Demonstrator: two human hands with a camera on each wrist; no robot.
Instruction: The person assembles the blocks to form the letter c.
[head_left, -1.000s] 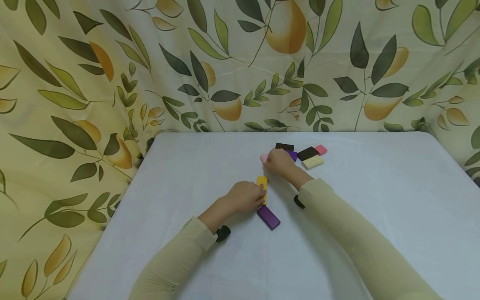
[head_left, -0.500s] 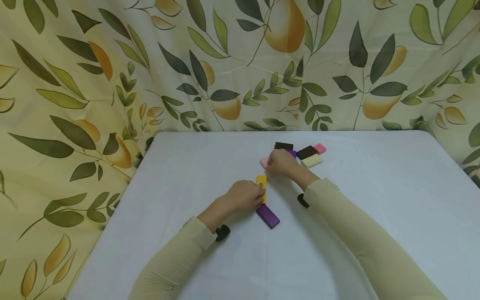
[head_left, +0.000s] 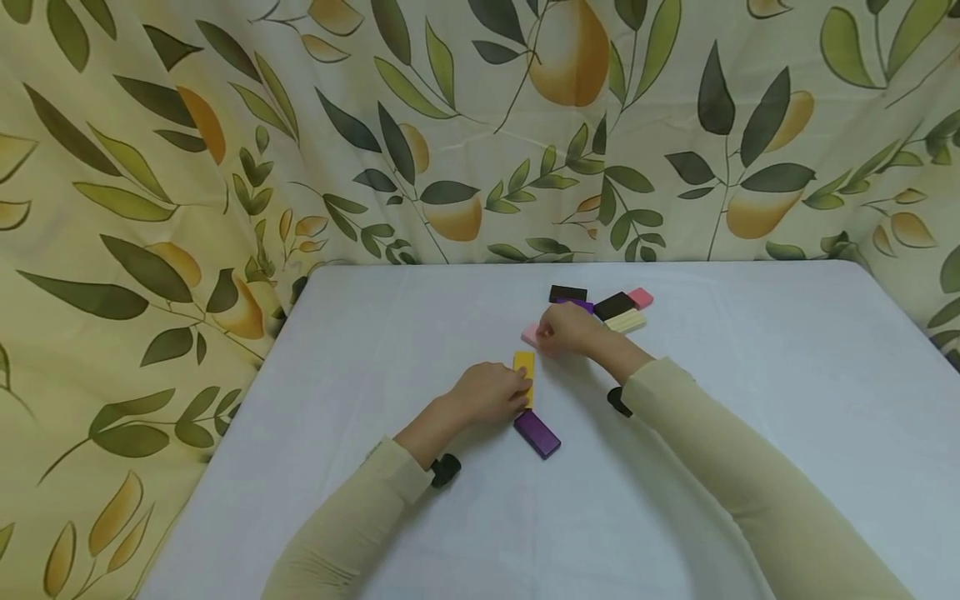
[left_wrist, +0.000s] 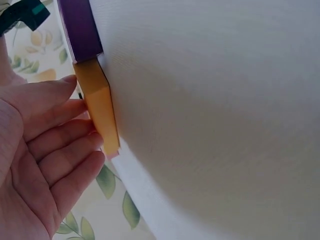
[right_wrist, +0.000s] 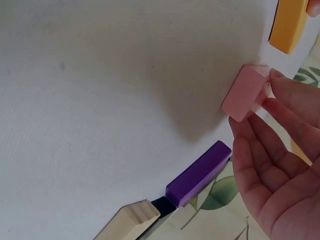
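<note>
Clearly, in the head view, both hands are at work on a white table (head_left: 360, 350) with rounded far corners. The left hand (head_left: 483, 394) rests its fingers on the yellow block (head_left: 524, 361), whose near end meets the dark purple block (head_left: 537, 434). Nearer the table's far edge, the right hand (head_left: 567, 328) holds the pink block (head_left: 529, 335), just beyond the yellow one. Close to the middle of that edge, a black block (head_left: 567, 294), a bright purple block (head_left: 576, 306), a second dark block (head_left: 614, 306), a coral block (head_left: 641, 297) and a cream block (head_left: 625, 321) lie bunched together.

From the left wrist, the grip looks loose: lightly bent fingers and thumb touch the yellow block.

From the right wrist, thumb and fingers pinch the pink block narrowly, with a gap between it and the yellow one.
</note>
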